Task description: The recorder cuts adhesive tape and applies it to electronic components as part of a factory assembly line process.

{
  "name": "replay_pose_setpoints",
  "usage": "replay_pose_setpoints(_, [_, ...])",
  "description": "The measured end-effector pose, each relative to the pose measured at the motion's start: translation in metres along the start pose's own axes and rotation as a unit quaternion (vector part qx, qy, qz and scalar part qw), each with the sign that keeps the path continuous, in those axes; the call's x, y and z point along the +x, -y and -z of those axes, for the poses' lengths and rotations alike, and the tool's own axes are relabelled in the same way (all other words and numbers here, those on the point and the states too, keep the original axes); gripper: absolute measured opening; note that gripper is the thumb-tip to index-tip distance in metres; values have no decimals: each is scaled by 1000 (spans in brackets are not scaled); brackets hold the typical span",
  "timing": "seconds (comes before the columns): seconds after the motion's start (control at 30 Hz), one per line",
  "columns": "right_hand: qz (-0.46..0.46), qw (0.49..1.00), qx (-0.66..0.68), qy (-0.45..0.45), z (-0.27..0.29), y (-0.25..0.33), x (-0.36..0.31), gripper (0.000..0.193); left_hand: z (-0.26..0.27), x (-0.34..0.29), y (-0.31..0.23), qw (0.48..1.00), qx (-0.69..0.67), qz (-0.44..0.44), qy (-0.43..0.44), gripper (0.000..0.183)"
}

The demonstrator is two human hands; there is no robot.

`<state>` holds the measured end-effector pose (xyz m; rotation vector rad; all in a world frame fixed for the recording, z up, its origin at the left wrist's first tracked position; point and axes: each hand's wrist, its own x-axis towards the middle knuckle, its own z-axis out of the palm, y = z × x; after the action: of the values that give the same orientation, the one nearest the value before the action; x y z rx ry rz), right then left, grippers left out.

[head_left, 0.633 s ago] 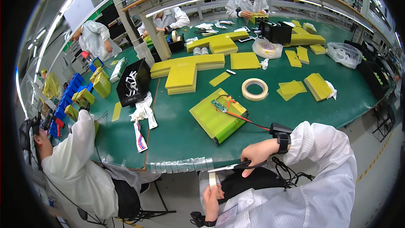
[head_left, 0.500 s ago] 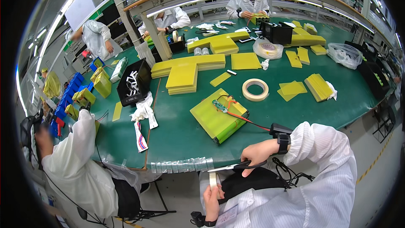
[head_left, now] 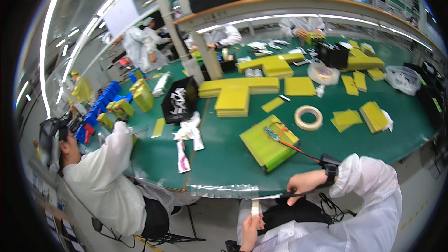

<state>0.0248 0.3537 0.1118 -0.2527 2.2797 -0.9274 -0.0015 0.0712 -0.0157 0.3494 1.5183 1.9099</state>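
Observation:
My left hand [head_left: 252, 228] is closed around a small roll of whitish tape [head_left: 255, 207], held upright just in front of the table edge. In my right hand [head_left: 304, 183] is a pair of scissors [head_left: 268, 198] with dark handles. The blades point left and lie across the top of the tape; whether they touch it I cannot tell. Beyond my hands, a yellow-green battery pack [head_left: 263, 147] rests on the table, with a small green circuit board [head_left: 271, 134] on top. Red and black wires [head_left: 305, 153] run from it to a black connector [head_left: 329, 161] beside my right wrist.
Clear tape strips [head_left: 224, 191] line the green table's [head_left: 224, 154] front edge. A masking tape roll [head_left: 308, 118], yellow sheet stacks [head_left: 232, 105] and a black bin [head_left: 181, 100] of white pieces stand farther back. A co-worker [head_left: 100, 168] sits at my left. A metal post [head_left: 207, 58] rises behind.
The whole view has shifted, so the table and things on it appear farther right and lower. My hands keep the same hold on the tape roll and the scissors.

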Motion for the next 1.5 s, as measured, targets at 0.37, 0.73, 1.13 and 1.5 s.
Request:
replay_pose_setpoints(0.37, [150,986,17,-67,-7,57,-28,36,22,-86,-40,920,300,-141,-209,23])
replay_pose_setpoints(0.73, [193,797,122,-559,-7,37,-9,50,45,27,-238,686,659,-281,-124,20])
replay_pose_setpoints(1.13, [189,840,105,-498,-13,26,6,57,17,135,-177,713,595,-342,-143,35])
replay_pose_setpoints(1.5, [245,902,64,-349,-115,-96,137,60,-22,65,-106,993,111,-37,-18,21])
